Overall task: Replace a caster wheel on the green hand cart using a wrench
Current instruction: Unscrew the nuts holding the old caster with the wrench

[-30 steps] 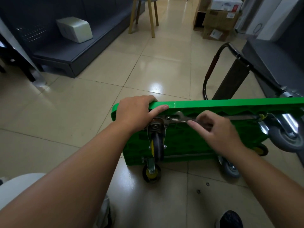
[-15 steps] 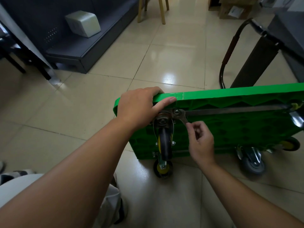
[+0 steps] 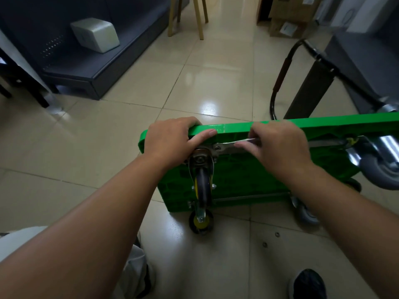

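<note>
The left hand point(image 3: 172, 141) grips the top edge of the cart point(image 3: 237, 175), which stands on its side, fingers curled over the far face and thumb lying along the near rim. The right hand point(image 3: 278, 145), just to its right, is curled round the shank of a wrench point(image 3: 226, 147). The wrench head sits between the two hands, on the mounting plate of a caster point(image 3: 203, 188). That caster, black with a yellow hub, hangs directly below the left thumb.

Further below it, on the floor, is a second yellow-hubbed wheel point(image 3: 200, 221). Below the right wrist is a grey wheel point(image 3: 304, 214), and right of the right hand a larger grey one point(image 3: 380, 171). Beyond the right hand, the cart's black handle point(image 3: 280, 76) lies on the tiles.

Far beyond the hands stand cardboard boxes point(image 3: 287, 16) with white labels, the print too blurred to read. Far left of the left hand, a white box point(image 3: 95, 34) sits on a dark shelf.
</note>
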`<state>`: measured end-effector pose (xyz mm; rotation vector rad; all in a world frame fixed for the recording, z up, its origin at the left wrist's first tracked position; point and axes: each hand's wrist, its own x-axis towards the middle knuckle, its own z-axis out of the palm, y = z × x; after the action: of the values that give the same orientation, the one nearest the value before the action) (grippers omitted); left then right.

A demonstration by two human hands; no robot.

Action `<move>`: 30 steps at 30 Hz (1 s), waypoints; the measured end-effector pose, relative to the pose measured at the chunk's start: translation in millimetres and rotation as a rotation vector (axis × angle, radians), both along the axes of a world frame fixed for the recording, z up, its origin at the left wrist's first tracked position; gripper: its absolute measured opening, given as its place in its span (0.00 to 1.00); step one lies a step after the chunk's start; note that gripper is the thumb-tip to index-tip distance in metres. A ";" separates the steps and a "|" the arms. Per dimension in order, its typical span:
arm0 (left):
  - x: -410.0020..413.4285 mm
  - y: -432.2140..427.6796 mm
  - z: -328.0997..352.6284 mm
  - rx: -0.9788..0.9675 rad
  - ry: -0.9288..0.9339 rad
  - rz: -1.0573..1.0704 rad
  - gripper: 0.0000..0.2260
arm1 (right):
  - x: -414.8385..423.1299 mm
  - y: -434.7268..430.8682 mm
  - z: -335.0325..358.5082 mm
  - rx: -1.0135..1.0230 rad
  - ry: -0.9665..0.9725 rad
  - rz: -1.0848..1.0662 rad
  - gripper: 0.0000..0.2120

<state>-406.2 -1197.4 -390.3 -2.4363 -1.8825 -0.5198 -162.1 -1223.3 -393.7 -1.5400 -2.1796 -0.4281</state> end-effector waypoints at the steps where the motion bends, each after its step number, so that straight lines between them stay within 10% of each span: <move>1: 0.2 -0.9 0.0 0.001 -0.001 -0.002 0.32 | -3.6 4.1 13.2 0.058 -0.130 0.044 0.21; 6: 0.1 -2.2 1.5 -0.016 -0.010 -0.005 0.31 | -31.4 1.7 47.5 0.113 -0.482 0.117 0.20; 15: -0.9 -0.3 0.9 -0.012 -0.015 -0.003 0.30 | -13.5 -40.3 -45.3 -0.314 0.941 -0.009 0.15; 30: 1.2 1.4 -0.2 0.005 0.042 0.012 0.34 | -53.9 -29.0 -124.6 -0.198 1.324 -0.181 0.11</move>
<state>-405.0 -1196.0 -390.5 -2.4115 -1.8763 -0.4690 -216.1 -1252.3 -518.3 -1.4314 -1.0451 0.6379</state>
